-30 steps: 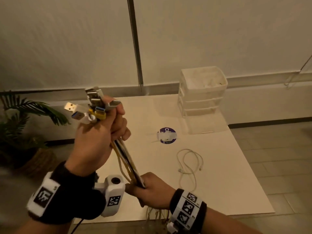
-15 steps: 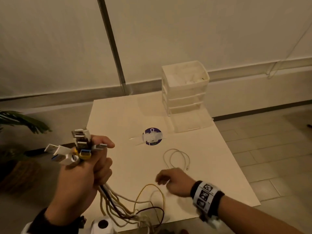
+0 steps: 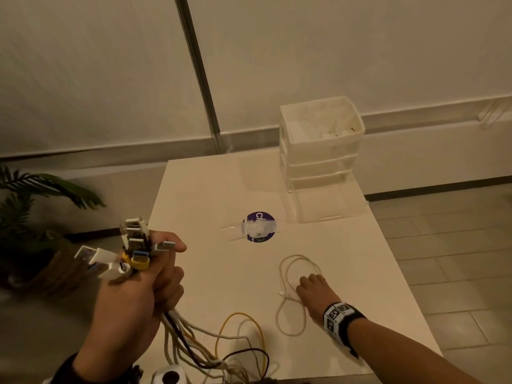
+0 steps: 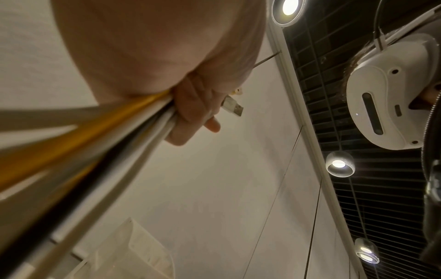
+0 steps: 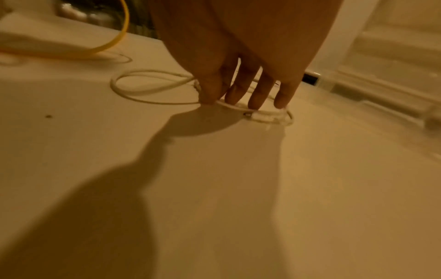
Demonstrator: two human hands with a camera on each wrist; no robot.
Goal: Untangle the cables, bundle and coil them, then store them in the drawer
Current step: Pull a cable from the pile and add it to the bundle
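1. Left hand (image 3: 138, 295), raised off the near left corner of the desk (image 3: 199, 189), fist wrapped tight round a bundle of cables (image 3: 194, 345). Plugs (image 3: 133, 245) fan out above the fist: several white USB ends, one yellow, one blue-tipped.
2. Below the fist the cords trail down in loose loops onto the desk's near edge: white, a yellow one (image 3: 238, 320) and a dark one (image 3: 249, 353). Left wrist view: fingers (image 4: 190, 105) curled over yellow, white and black cords, one USB plug (image 4: 232, 107) poking past them.
3. Right hand (image 3: 315, 292) flat-ish over a single white cable (image 3: 291, 309) lying loose on the desk, right of centre, apart from the bundle. Right wrist view: fingers (image 5: 238, 88) extended downward, slightly spread, tips touching the cable (image 5: 152, 90) near its small connector (image 5: 248, 114). Cannot tell whether thumb and forefinger have it pinched.
4. Container: white plastic drawer unit (image 3: 321, 145) at the far right of the desk, three tiers. Top tray holds some pale items, too dim to identify. Contents of the middle tier not visible.
5. A clear drawer (image 3: 327, 203) stands pulled out at the base of the unit, resting on the desk; nothing discernible inside it. No cable in it yet.
6. Other: round purple sticker (image 3: 260, 227) under clear tape, mid-desk. Potted plant (image 3: 36, 206) on the floor to the left.
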